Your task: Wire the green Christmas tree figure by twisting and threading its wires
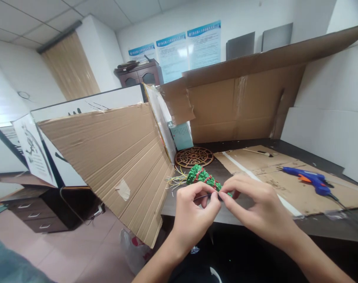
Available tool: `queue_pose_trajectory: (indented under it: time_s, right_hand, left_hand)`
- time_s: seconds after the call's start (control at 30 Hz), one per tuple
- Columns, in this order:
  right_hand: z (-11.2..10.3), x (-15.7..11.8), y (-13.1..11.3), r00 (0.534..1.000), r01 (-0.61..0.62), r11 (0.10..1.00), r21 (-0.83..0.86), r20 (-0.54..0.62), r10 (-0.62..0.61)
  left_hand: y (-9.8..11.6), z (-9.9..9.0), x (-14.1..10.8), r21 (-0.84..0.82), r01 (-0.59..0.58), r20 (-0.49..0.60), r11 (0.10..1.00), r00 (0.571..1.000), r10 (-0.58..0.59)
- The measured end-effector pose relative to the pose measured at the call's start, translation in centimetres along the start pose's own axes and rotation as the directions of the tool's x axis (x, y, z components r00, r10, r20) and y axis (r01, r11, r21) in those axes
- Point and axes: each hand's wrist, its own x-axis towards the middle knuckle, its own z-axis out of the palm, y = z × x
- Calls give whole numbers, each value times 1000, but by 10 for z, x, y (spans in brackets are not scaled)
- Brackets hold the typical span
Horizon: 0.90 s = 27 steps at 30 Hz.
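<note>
My left hand (195,210) and my right hand (260,204) meet at the fingertips over the table's front edge, both closed in a pinch. Between them runs a thin dark strand (201,197), wire-like, partly hidden by the fingers. Just behind the hands a green beaded tree (193,173) lies on its side, wound with red bands. Loose thin wires (178,179) fan out from its base to the left. Its tip is partly covered by my fingers.
A blue hot glue gun (309,177) and a brush (263,153) lie on a cardboard sheet (285,188) at right. Behind the tree is a round carved trivet (194,157). Cardboard panels (114,153) wall the table at left and back. A plastic bag (133,251) sits below.
</note>
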Motion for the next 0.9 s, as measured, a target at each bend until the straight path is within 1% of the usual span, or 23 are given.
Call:
queue_pose_trajectory:
  time_s: [0.07,0.13,0.2,0.27,0.3,0.37,0.43,0.53,0.6,0.63,0.67,0.7,0.73,0.8,0.87,0.9]
  right_hand:
    - [-3,2,1,989,-135,985,103,69,129]
    - [-5,5,2,956,-278,937,210,156,248]
    - [-7,8,6,903,-414,850,326,263,340]
    - [-8,10,10,851,-516,736,439,361,381]
    - [-8,10,12,833,-546,683,485,400,382]
    - [-7,11,15,816,-574,597,561,451,361]
    - [-4,11,17,811,-583,524,620,484,330]
    - [1,10,18,801,-598,416,685,519,299]
    - [5,10,17,805,-593,375,713,513,298]
    - [8,10,17,816,-576,373,727,490,305]
    - [10,9,16,835,-547,390,740,448,320]
    - [12,9,15,858,-506,430,747,385,341]
    - [14,9,14,881,-459,494,738,306,361]
    - [16,8,12,922,-360,668,652,138,362]
    - [16,7,10,954,-273,814,513,36,297]
    - [16,7,9,968,-230,862,452,15,251]
  left_hand:
    - [1,-2,0,1,-7,20,1000,1000,7]
    - [3,-3,1,-35,2,50,999,999,0]
    - [5,-5,3,-94,23,77,995,997,-16]
    - [7,-6,4,-146,52,100,988,994,-38]
    - [8,-7,5,-169,65,113,984,993,-46]
    - [9,-8,5,-213,79,141,974,989,-49]
    - [9,-9,6,-254,75,156,964,987,-35]
    - [6,-9,6,-308,64,146,949,989,-20]
    - [3,-8,6,-342,80,135,936,990,-35]
    - [2,-7,6,-359,92,124,929,991,-50]
    - [0,-6,6,-374,105,111,921,992,-68]
    - [-2,-6,7,-385,115,94,916,992,-85]
    - [-3,-5,7,-389,123,73,913,992,-103]
    - [-6,-4,8,-372,136,33,918,991,-133]
    - [-7,-4,8,-336,127,0,933,991,-135]
    - [-6,-4,9,-312,116,-14,943,992,-126]
